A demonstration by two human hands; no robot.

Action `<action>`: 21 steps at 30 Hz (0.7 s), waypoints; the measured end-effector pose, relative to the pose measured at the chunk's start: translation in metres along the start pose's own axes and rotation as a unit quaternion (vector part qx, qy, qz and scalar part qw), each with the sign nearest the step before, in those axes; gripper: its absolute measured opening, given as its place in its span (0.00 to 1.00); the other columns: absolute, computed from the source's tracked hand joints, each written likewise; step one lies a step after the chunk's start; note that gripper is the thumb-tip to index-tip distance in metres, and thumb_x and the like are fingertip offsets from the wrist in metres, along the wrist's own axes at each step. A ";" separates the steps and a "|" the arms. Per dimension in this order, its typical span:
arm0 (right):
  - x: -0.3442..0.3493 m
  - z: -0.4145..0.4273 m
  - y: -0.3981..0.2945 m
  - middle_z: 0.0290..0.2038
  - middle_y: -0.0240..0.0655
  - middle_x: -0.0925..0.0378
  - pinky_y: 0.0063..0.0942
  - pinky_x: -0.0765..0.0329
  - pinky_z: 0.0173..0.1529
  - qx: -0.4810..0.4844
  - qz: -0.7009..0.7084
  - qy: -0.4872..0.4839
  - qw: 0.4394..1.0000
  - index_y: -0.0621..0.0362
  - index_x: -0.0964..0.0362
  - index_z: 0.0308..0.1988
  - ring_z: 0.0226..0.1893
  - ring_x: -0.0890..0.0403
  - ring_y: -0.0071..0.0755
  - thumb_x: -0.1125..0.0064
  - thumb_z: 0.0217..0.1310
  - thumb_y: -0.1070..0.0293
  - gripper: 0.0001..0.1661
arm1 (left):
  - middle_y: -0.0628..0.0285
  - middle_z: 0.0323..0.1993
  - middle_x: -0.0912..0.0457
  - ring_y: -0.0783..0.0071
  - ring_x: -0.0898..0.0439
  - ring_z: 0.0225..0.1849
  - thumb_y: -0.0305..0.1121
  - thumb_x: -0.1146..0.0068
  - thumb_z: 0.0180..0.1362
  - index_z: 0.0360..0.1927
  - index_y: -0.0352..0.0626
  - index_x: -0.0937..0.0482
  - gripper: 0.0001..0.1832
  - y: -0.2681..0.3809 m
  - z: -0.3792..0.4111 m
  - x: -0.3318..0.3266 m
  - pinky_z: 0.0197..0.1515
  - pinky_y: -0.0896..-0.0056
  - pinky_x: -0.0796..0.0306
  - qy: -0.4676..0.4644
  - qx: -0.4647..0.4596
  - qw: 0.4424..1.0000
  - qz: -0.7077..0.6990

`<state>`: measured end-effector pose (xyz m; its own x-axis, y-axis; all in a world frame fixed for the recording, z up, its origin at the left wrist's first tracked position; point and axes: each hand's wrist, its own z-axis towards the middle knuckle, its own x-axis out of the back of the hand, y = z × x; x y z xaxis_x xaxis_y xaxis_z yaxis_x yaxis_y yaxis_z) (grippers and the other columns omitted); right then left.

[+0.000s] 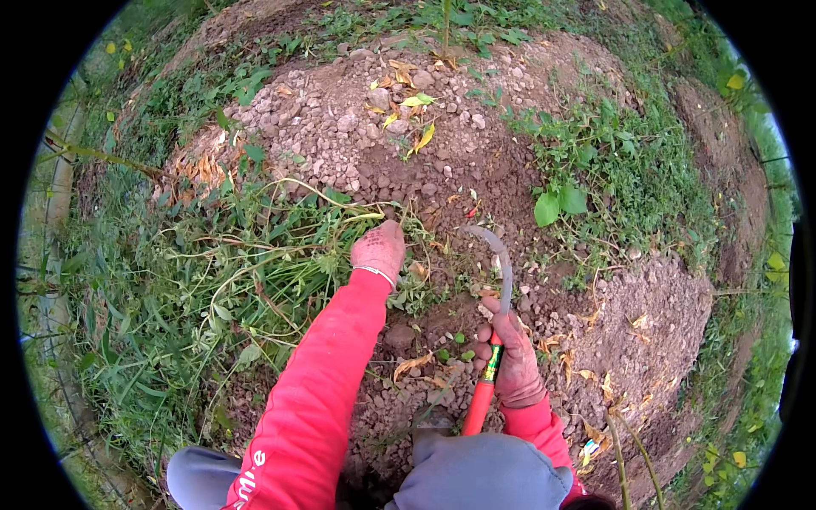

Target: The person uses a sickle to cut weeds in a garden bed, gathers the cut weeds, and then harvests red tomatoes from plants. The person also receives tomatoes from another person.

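My left hand [380, 250], soil-covered and with a thin bangle at the wrist, is at the right edge of a heap of green weeds [274, 261]. Its fingers point away from me among the stems; whether they grip any is hidden. My right hand [514, 360] is closed around a sickle [481, 392] with a red handle and a green-gold band. The curved grey sickle blade [505, 271] points away from me, its tip bending left over brown soil. Both sleeves are red.
Beyond the hands lies a mound of lumpy soil [319, 137] with yellow and dry leaves. Low green plants [612, 172] grow at the right. A thin stem [447, 29] stands at the top, a branch [105, 156] at the left. Cut-looking stalks [618, 456] rise at the lower right.
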<state>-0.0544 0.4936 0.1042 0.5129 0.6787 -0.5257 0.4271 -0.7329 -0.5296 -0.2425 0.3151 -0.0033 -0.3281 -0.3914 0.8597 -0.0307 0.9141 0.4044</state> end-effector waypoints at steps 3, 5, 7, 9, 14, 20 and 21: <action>0.005 0.006 0.003 0.27 0.25 0.30 0.20 0.30 0.21 -0.014 0.011 0.014 1.000 0.50 0.37 0.55 0.20 0.32 0.19 0.41 0.54 0.54 0.30 | 0.52 0.34 0.20 0.50 0.22 0.37 0.42 0.56 0.60 0.38 0.42 0.23 0.15 -0.021 -0.027 0.020 0.39 0.55 0.30 -0.012 0.009 1.000 -0.026; 0.000 0.007 0.008 0.27 0.25 0.30 0.21 0.29 0.22 -0.017 -0.012 0.026 0.999 0.50 0.37 0.55 0.20 0.31 0.20 0.41 0.55 0.52 0.30 | 0.57 0.28 0.20 0.63 0.22 0.30 0.39 0.51 0.58 0.36 0.39 0.22 0.14 -0.074 -0.037 0.020 0.34 0.64 0.31 0.109 -0.048 0.977 -0.178; 0.012 0.009 0.017 0.25 0.25 0.30 0.23 0.26 0.22 -0.025 -0.017 0.015 0.999 0.51 0.37 0.55 0.19 0.30 0.22 0.45 0.59 0.49 0.29 | 0.65 0.22 0.25 0.79 0.31 0.22 0.37 0.48 0.56 0.33 0.40 0.21 0.11 -0.109 -0.042 0.045 0.27 0.75 0.37 0.163 0.058 0.946 -0.273; 0.007 0.011 0.021 0.23 0.25 0.31 0.24 0.25 0.22 -0.042 -0.057 0.026 0.997 0.52 0.38 0.55 0.18 0.29 0.22 0.47 0.60 0.48 0.29 | 0.73 0.20 0.28 0.82 0.37 0.21 0.34 0.54 0.56 0.32 0.40 0.20 0.12 -0.161 -0.048 0.071 0.25 0.79 0.42 0.233 0.160 0.842 -0.459; 0.001 0.037 0.048 0.21 0.26 0.31 0.22 0.27 0.19 -0.032 -0.103 0.062 0.992 0.53 0.36 0.53 0.15 0.30 0.21 0.48 0.61 0.48 0.27 | 0.72 0.18 0.29 0.86 0.38 0.18 0.34 0.51 0.56 0.33 0.41 0.20 0.10 -0.226 -0.082 0.098 0.22 0.81 0.43 0.310 0.264 0.811 -0.421; -0.051 -0.001 0.046 0.19 0.27 0.33 0.17 0.34 0.16 0.003 -0.243 -0.125 0.962 0.58 0.37 0.53 0.12 0.33 0.18 0.49 0.61 0.53 0.26 | 0.77 0.16 0.36 0.88 0.40 0.15 0.45 0.44 0.54 0.27 0.46 0.21 0.13 -0.146 -0.101 0.107 0.14 0.83 0.44 0.219 0.238 0.838 -0.439; -0.053 -0.001 0.047 0.19 0.27 0.33 0.17 0.35 0.16 0.022 -0.218 -0.113 0.969 0.59 0.37 0.53 0.12 0.33 0.18 0.49 0.61 0.54 0.26 | 0.77 0.17 0.35 0.88 0.39 0.15 0.46 0.45 0.55 0.28 0.47 0.20 0.13 -0.134 -0.103 0.110 0.14 0.84 0.41 0.200 0.245 0.837 -0.446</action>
<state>-0.0605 0.4234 0.1082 0.1123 0.9197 -0.3763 0.5313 -0.3756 -0.7594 -0.1773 0.1387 0.0688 0.3705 -0.8562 0.3601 -0.5120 0.1352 0.8483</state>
